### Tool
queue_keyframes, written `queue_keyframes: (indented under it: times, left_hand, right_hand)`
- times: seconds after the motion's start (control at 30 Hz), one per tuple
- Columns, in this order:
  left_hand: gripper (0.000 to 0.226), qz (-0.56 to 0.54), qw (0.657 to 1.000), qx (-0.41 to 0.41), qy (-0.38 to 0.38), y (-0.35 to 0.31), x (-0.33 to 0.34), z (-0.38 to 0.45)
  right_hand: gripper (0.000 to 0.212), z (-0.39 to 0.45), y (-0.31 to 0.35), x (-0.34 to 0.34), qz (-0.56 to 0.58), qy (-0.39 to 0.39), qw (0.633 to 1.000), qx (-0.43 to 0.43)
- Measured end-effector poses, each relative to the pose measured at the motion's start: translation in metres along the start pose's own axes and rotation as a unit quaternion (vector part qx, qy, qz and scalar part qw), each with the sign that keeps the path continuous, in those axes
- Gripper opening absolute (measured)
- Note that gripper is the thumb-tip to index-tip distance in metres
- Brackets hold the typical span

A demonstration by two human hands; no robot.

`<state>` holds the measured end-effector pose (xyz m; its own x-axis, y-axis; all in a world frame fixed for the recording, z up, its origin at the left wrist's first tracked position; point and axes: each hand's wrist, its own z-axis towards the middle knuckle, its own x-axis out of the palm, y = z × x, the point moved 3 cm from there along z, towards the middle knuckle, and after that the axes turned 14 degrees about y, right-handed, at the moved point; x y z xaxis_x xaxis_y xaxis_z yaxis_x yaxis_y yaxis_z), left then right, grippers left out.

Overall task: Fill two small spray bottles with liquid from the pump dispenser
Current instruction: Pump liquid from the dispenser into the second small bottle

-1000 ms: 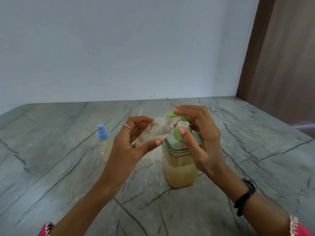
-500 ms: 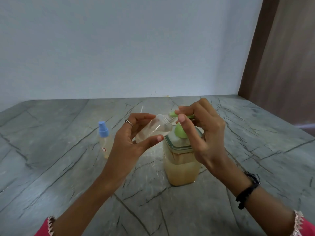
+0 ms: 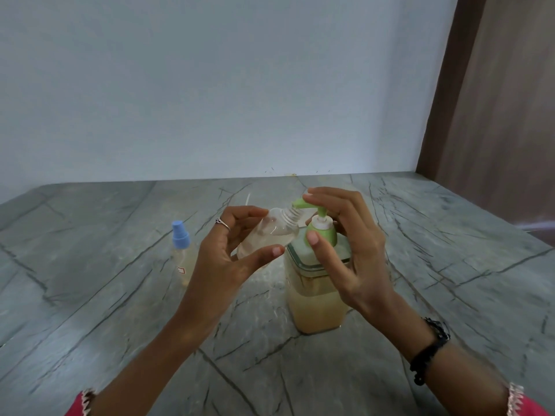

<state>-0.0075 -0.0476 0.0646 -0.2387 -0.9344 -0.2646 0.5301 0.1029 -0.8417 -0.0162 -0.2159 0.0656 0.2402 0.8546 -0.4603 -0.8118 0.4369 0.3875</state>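
Observation:
My left hand [image 3: 222,259] holds a small clear spray bottle [image 3: 276,232] with no cap, tilted with its open neck up against the green spout [image 3: 297,203] of the pump dispenser. A little pale liquid lies in the bottle. The dispenser is a square clear jar [image 3: 315,307] about half full of yellowish liquid, with a green and white pump head [image 3: 322,232] standing raised. My right hand [image 3: 354,250] wraps the pump, fingers over the top and thumb on the green collar. A second small bottle with a blue spray cap [image 3: 181,235] stands to the left, holding pale liquid.
Everything sits on a grey marble-patterned table [image 3: 90,310] against a pale wall. A thin white tube [image 3: 247,199] pokes up just behind my left hand. A brown panel [image 3: 495,115] rises at the far right.
Half a second ago the pump head was pressed down under my right fingers; it has risen back up. My left hand keeps the bottle's neck at the spout.

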Motion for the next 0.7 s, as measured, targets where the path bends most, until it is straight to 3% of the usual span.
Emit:
queue_keyframes:
  times: [0.33,0.7]
  left_hand:
    - [0.047,0.002,1.000,0.008,0.002,-0.001,0.001,0.001]
    - [0.045,0.001,1.000,0.002,0.009,0.000,-0.001,0.001]
  right_hand:
    - [0.023,0.008,0.002,-0.003,-0.017,-0.036,0.999,0.005]
    - [0.026,0.007,0.001,-0.001,-0.018,-0.016,1.000,0.002]
